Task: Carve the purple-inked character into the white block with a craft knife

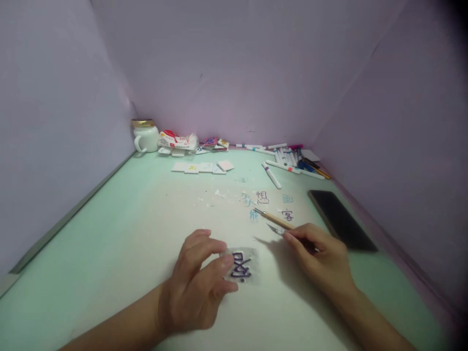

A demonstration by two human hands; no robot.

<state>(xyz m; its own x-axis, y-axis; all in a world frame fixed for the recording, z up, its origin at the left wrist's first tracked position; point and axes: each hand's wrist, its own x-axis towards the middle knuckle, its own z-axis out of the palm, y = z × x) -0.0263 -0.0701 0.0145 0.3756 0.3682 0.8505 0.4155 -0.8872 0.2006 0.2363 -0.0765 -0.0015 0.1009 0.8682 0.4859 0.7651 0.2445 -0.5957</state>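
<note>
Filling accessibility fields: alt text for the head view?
A person's right hand holds a craft knife beside a wooden-handled tool; the left hand curls at the edge of a pale square bearing a purple character. A phone lies to the right; markers and a white mug are at the back of the table.

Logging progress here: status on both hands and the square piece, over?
Left hand at left edge of purple-marked translucent square piece. Right hand holding slim silver craft knife, clear of piece. Thin wooden-handled tool beside knife.
</note>
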